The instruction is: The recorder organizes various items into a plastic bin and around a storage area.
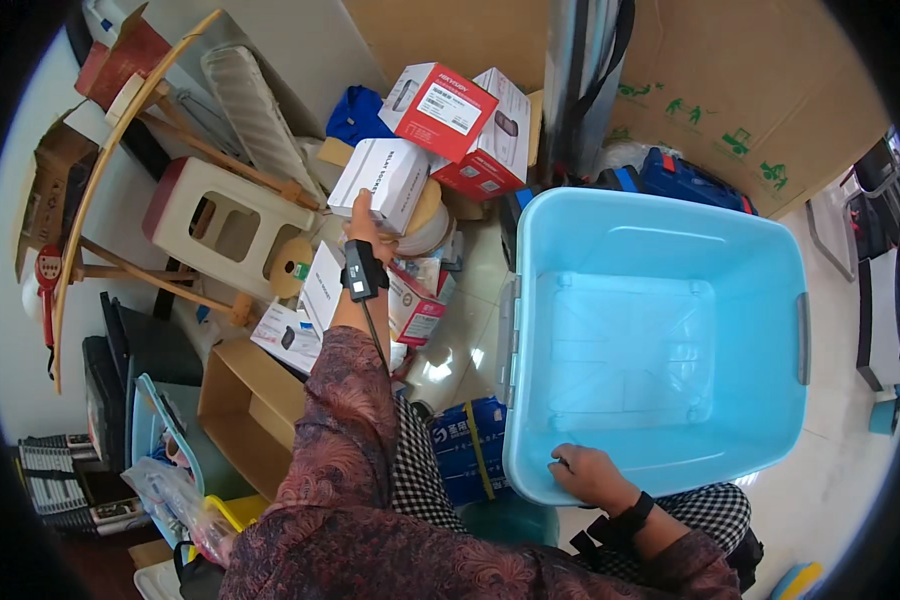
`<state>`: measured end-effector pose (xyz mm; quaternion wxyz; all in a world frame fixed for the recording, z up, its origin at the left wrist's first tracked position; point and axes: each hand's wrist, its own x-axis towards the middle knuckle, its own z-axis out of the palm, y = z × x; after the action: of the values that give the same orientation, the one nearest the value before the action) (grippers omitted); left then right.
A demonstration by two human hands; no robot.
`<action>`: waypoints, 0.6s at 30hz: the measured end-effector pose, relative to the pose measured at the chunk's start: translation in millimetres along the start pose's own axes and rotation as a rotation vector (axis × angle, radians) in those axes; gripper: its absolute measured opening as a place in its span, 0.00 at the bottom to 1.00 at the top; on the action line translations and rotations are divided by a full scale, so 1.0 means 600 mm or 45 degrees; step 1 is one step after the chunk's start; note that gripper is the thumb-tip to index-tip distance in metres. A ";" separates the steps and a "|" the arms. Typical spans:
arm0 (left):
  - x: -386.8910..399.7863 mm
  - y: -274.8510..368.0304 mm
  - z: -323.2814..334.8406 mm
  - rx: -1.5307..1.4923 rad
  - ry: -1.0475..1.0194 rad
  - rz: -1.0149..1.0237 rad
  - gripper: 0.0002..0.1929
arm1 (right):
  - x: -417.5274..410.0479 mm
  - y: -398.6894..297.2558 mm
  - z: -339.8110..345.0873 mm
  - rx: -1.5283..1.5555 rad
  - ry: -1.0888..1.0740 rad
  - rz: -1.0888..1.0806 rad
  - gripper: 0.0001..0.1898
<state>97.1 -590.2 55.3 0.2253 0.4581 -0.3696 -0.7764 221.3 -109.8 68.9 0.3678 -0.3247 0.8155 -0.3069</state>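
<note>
My left hand (367, 229) reaches forward to a white cardboard box (379, 180) with printed lettering and touches its near side. Some of the fingers are hidden, so a firm hold cannot be told. A wooden-flanged spool (429, 221) is partly behind that box. My right hand (594, 477) is curled over the near rim of a large light blue plastic tub (634, 330). Something small and dark shows at its fingertips. The tub stands open in front of me on the right, with nothing in it. Both wrists wear black straps, the left with a small device.
Red-and-white Hikvision boxes (439, 112) are stacked at the back. An open brown carton (251, 412), a beige plastic stool (229, 225) and a wooden-framed piece (101, 187) crowd the left. A blue package (469, 450) lies beside the tub. Behind it sits a dark blue case (690, 184).
</note>
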 end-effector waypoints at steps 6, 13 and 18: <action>-0.036 0.011 0.012 -0.190 -0.219 -0.120 0.40 | 0.000 -0.004 -0.004 -0.004 0.006 -0.005 0.13; -0.071 0.022 0.028 -0.191 -0.108 -0.254 0.34 | 0.000 -0.008 -0.009 -0.036 -0.071 0.109 0.13; 0.021 0.004 -0.028 0.055 -0.122 0.243 0.33 | 0.002 -0.005 -0.004 -0.029 -0.039 0.050 0.14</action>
<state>106.2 -606.5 45.0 0.2704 0.3878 -0.4385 -0.7643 219.4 -111.8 72.0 0.3826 -0.3174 0.8194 -0.2855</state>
